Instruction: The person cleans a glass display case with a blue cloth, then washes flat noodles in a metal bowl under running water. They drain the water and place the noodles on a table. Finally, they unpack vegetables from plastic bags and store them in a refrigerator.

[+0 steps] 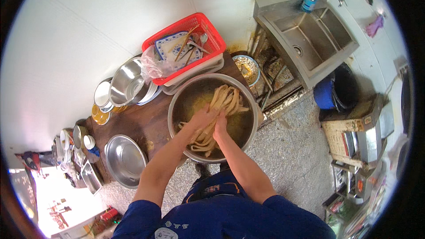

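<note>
A large round metal basin (255,116) stands at the table's near right corner, holding murky yellow-brown liquid (232,136). Across it stretches a bundle of long, pale tan strips of food (227,98), perhaps intestines or wide noodles; which of these I cannot tell. My left hand (203,117) grips the bundle from the left, near its middle. Close beside it, my right hand (220,124) holds the same strips from the right, fingers pointing towards the far rim. Looped ends spread out beyond both hands and nearer to me. The fingertips are partly hidden among the strips.
Behind the basin, a red plastic basket (219,36) holds a patterned tray, chopsticks and spoons. Steel bowls (129,83) and an oval metal basin (124,159) stand leftward on the wooden table (132,122). A steel sink (305,43) and blue bucket (323,93) are to the right.
</note>
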{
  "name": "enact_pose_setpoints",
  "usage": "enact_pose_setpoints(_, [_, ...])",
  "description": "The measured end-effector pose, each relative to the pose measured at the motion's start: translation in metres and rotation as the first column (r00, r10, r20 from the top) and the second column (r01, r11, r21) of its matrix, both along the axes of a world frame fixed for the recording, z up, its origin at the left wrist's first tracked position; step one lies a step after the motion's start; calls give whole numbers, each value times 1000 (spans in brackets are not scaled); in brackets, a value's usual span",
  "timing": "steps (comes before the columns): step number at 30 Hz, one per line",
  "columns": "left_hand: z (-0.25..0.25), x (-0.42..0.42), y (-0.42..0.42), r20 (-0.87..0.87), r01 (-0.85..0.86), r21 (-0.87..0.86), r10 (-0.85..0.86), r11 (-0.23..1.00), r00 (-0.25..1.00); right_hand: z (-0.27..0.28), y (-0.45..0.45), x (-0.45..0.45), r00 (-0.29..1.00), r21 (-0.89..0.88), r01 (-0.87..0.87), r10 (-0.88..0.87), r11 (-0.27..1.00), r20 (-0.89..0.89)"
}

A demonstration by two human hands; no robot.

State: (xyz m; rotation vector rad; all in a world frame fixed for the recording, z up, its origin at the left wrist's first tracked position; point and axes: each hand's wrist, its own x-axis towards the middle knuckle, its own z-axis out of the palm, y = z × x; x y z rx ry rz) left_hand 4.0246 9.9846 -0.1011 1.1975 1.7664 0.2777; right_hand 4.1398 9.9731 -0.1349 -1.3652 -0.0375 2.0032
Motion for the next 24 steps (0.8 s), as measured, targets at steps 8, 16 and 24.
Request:
enact_pose_setpoints(8, [87, 66, -61, -482, 123, 337, 59, 934, 874, 24, 6, 11, 709, -79, -43, -25, 996, -705])
enact_pose_setpoints(16, [143, 49, -88, -291, -23, 540, 213, 841, 933, 42, 30, 15, 639, 122, -76, 142, 990, -756])
enact_pose_setpoints(24, [152, 49, -98, -190, -207, 628, 406, 750, 894, 94, 27, 0, 556, 289, -107, 298, 951, -776])
